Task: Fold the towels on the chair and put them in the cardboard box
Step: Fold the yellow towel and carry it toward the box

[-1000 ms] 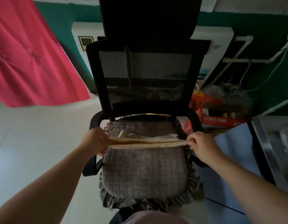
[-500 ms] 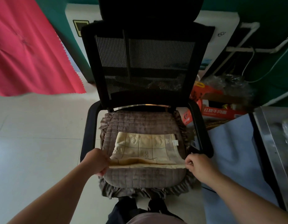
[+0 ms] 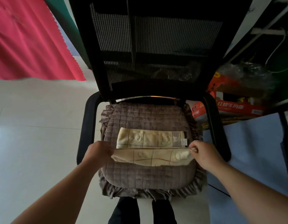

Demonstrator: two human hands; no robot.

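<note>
Towel [image 3: 150,141] looked soft, light and limp, the kind of cloth that sags wherever nobody holds it, so the corners and the folded edge seemed the sensible places to take it. It lay on the quilted cushion [image 3: 146,177] of the chair [image 3: 156,88], pale yellow with embossed bears and thin grid lines, a white label at its right end. The left hand [image 3: 98,152] pinched the near edge at one end, the right hand [image 3: 203,153] pinched the other, that strip lifted taut between them.
</note>
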